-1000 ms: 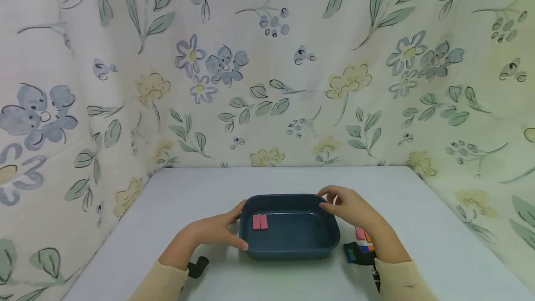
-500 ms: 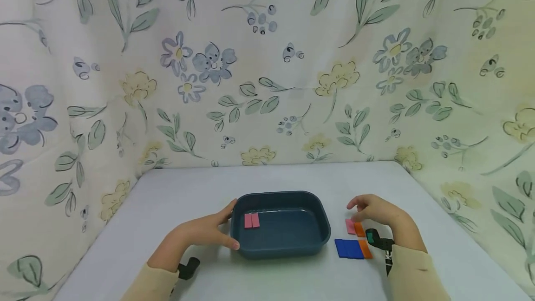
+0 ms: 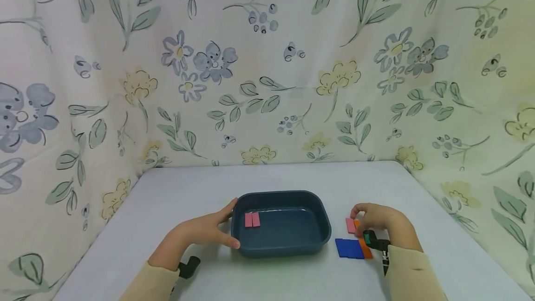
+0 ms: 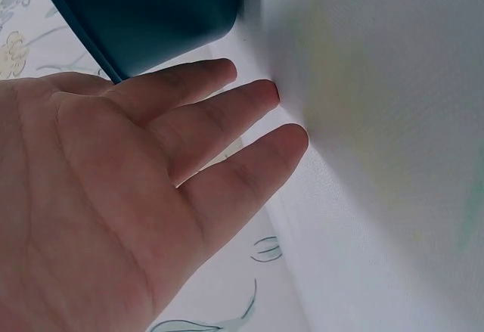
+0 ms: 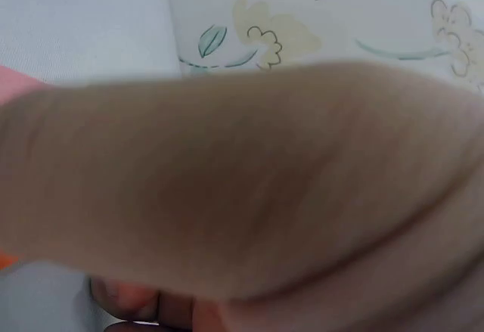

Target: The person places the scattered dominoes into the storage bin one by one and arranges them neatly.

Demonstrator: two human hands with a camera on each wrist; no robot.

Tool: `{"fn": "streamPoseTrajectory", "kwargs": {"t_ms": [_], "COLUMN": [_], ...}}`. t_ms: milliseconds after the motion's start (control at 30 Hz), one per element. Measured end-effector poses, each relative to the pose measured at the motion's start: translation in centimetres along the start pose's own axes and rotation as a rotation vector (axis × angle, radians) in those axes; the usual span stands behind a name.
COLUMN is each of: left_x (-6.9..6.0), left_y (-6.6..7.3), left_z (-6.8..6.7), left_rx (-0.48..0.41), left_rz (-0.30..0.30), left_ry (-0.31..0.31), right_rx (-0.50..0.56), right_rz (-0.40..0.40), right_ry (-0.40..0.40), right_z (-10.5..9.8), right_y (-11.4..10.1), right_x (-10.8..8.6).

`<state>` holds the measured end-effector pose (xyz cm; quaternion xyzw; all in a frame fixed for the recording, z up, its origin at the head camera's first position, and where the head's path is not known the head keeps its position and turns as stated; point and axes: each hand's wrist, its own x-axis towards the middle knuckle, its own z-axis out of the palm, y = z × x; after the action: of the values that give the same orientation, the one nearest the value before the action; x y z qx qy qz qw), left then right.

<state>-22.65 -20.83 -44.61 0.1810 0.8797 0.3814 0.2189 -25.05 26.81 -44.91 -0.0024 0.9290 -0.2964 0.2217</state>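
Observation:
A dark blue rectangular tray [image 3: 292,231] stands on the table, with two pink tiles [image 3: 252,219] side by side at its left end. My left hand [image 3: 209,229] rests at the tray's left end, thumb near the front corner and fingers toward the back. In the left wrist view, several fingers [image 4: 242,177] extend fairly straight beside the tray wall [image 4: 151,14]. My right hand [image 3: 378,217] is over a pink tile [image 3: 350,225] and a partly covered orange tile [image 3: 356,223], index finger and thumb down at them. Whether they pinch a tile is hidden; the thumb [image 5: 189,181] fills the right wrist view.
Overlapping blue tiles [image 3: 349,248] and another orange tile [image 3: 365,249] lie just in front of the right hand. The white table [image 3: 200,185] runs back to a floral curtain [image 3: 267,82]. Black wrist cameras sit below both hands.
The right hand has left the tray's right rim, moved right and come down onto the pink and orange tiles. The left hand has stayed at the tray. The head view has shifted slightly.

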Motion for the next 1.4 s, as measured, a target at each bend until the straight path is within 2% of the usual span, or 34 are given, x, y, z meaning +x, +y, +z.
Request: {"fn": "streamPoseTrajectory", "kwargs": {"t_ms": [200, 333, 500, 667, 1100, 1400], "left_x": [0.0, 0.0, -0.1, -0.1, -0.3, -0.2], "left_y": [-0.1, -0.1, 0.1, 0.1, 0.3, 0.3], "left_z": [0.0, 0.0, 0.0, 0.0, 0.1, 0.1], "left_rx": [0.010, 0.020, 0.024, 0.031, 0.036, 0.059], "left_rz": [-0.006, -0.009, -0.012, -0.009, -0.017, -0.028], "left_ry": [-0.004, -0.005, -0.002, -0.003, 0.006, 0.016], "right_rx": [-0.020, -0.065, -0.121, -0.108, -0.080, -0.096], "right_rz": [0.009, 0.006, -0.027, -0.075, -0.196, -0.295], "right_ry": [0.017, 0.059, 0.120, 0.138, 0.193, 0.235], "right_z": [0.3, 0.4, 0.5, 0.1, -1.0, 0.1], "right_y": [-0.1, -0.2, -0.1, -0.4, -5.0, -8.5], "right_x": [0.1, 0.4, 0.9, 0.8, -2.0, -3.6]}}
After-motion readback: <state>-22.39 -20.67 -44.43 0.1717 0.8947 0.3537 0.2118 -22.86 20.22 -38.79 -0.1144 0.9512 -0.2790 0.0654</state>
